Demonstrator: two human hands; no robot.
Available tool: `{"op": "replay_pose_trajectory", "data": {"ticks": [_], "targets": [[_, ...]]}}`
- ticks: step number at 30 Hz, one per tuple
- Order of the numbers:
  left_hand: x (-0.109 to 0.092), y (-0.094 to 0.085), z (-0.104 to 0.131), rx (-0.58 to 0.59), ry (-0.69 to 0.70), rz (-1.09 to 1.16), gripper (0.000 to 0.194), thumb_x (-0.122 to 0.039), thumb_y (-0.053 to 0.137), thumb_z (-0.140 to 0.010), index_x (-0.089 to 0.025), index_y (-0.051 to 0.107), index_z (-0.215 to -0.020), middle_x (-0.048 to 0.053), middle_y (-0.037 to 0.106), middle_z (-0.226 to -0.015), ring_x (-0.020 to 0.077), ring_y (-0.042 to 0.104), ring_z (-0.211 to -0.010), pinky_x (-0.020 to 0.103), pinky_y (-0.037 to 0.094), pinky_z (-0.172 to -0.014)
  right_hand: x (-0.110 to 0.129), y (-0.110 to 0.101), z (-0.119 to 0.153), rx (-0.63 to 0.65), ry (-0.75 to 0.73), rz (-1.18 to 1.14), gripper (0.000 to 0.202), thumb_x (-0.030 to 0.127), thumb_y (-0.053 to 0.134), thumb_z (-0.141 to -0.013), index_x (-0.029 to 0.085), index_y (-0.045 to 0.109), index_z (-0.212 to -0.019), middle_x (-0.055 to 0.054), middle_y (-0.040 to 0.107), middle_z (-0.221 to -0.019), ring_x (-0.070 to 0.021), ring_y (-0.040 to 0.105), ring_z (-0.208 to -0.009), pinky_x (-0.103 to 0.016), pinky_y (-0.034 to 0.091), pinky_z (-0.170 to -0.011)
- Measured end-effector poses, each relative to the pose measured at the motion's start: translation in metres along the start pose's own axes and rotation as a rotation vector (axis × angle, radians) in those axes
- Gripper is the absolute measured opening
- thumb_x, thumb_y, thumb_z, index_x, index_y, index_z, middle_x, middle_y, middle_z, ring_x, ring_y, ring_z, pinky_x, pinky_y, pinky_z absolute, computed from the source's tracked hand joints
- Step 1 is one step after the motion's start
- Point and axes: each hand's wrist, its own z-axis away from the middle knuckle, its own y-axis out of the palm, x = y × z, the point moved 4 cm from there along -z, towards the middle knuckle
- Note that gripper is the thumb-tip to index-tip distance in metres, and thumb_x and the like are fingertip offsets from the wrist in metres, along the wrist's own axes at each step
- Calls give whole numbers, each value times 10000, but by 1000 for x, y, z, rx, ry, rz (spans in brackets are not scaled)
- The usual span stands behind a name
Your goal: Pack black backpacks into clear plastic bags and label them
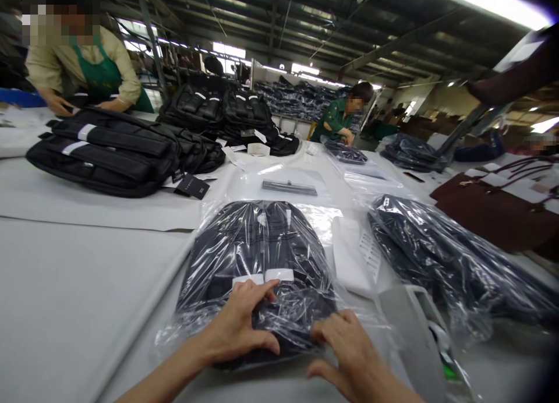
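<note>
Left hand [241, 321]: lies flat, fingers spread, on the near end of the bagged dark garment [257, 257], fingertips just short of its white label [264, 276]; it grips nothing, and looks to be pressing the plastic down.
Right hand [349, 350]: open and flat on the clear bag's near right corner, apparently smoothing the film against the surface [65, 298].
Bagged dark garment: centred in front of the person, lying flat, near end under both hands.
Second bagged garment [441, 263]: to the right, apart from the first, a white paper sheet [356, 254] between them.
Black bags [113, 149]: stacked far left on the surface, a co-worker in a green apron [87, 71] leaning over them.
Grey device [414, 327]: near right edge; what it is, I cannot tell.
</note>
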Motion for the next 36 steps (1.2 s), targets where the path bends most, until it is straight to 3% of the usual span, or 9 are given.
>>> {"op": "replay_pose_trajectory", "data": {"ticks": [2,4,8,13,18,21,24,31,36], "targets": [[-4,0,-2,42,27,-11,837,-538,784,-565,-288,441,-1287,18,556,-1093,230,441,-991,394,308,-933,-2,-4,-5,66,102,33,386,376,718,-729,191,547,-1022,2,608,-739,-174,526,-661,-309,357,-648],[-8,0,-4,80,52,-42,708,-576,761,-569,-288,538,-1176,15,557,-1076,233,439,-983,386,302,-906,-2,-8,-11,151,161,43,193,277,685,-767,233,592,-930,6,602,-755,-176,531,-698,-304,345,-658],[-11,0,-8,97,45,-80,392,-528,734,-651,-265,625,-920,-18,571,-950,205,448,-926,347,290,-842,3,-16,-28,140,45,11,85,186,581,-823,227,591,-749,-9,603,-790,-176,530,-753,-322,337,-702],[-9,0,-5,95,97,-20,159,-372,541,-877,-225,581,-831,-37,585,-840,165,449,-870,329,266,-840,-9,-7,-44,219,48,-141,83,160,495,-858,191,569,-835,-95,525,-1272,-225,469,-1146,-372,347,-931],[-2,3,-7,32,50,-15,283,-330,352,-957,-198,527,-777,-28,539,-774,147,439,-786,314,276,-787,-30,15,-44,343,334,-371,145,254,517,-867,197,583,-751,8,642,-722,-139,575,-697,-252,412,-673],[0,6,-9,5,8,0,314,-332,306,-970,-194,486,-753,-39,556,-738,141,436,-743,312,278,-781,-38,23,-39,275,460,-493,151,296,563,-833,192,633,-749,25,619,-651,-113,544,-591,-220,390,-584],[2,11,-9,-22,-66,7,337,-333,288,-973,-191,474,-731,-38,583,-717,151,444,-746,314,288,-777,-47,31,-35,229,614,-522,231,313,585,-801,196,647,-990,52,566,-572,-112,497,-530,-218,368,-533],[13,13,-13,-167,-181,-84,310,-361,438,-918,-192,571,-695,-17,605,-622,171,503,-711,315,353,-720,-49,50,-37,222,635,-373,286,363,518,-832,182,651,-654,15,603,-570,-123,522,-543,-227,339,-535],[-20,5,14,-577,239,-397,188,-218,482,-888,-233,628,-1006,65,663,-1054,208,572,-886,377,399,-822,-47,57,-38,229,593,-293,308,360,486,-856,189,646,-656,11,623,-565,-126,555,-532,-231,336,-541]]}}
